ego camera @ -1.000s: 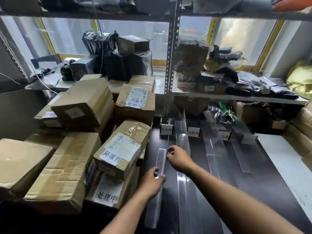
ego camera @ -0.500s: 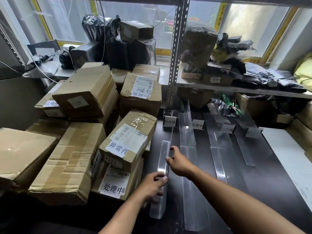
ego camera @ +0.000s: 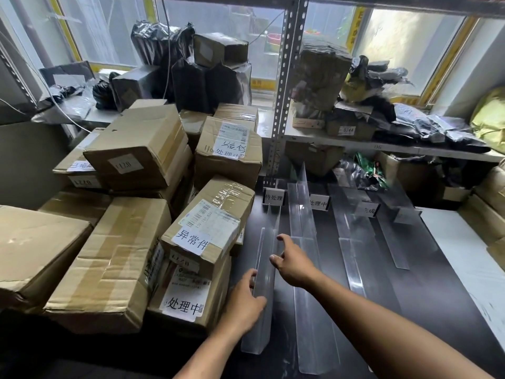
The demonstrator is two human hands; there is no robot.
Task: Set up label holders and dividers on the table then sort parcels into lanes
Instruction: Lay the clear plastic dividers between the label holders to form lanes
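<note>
A clear plastic divider (ego camera: pixel 269 225) stands lengthwise on the dark table (ego camera: pixel 437 310). The left hand (ego camera: pixel 246 305) grips its near part, thumb opposite fingers. The right hand (ego camera: pixel 292 263), thumb and forefinger spread, touches its right face farther along. Stacked cardboard parcels (ego camera: pixel 207 228) crowd its left side. A second divider (ego camera: pixel 302 214) stands just right, with label holders (ego camera: pixel 274 197) beyond.

We face yellow-framed windows (ego camera: pixel 114 28) letting pale daylight through a grey metal rack (ego camera: pixel 284 77) standing behind our dark table (ego camera: pixel 410 296).
</note>
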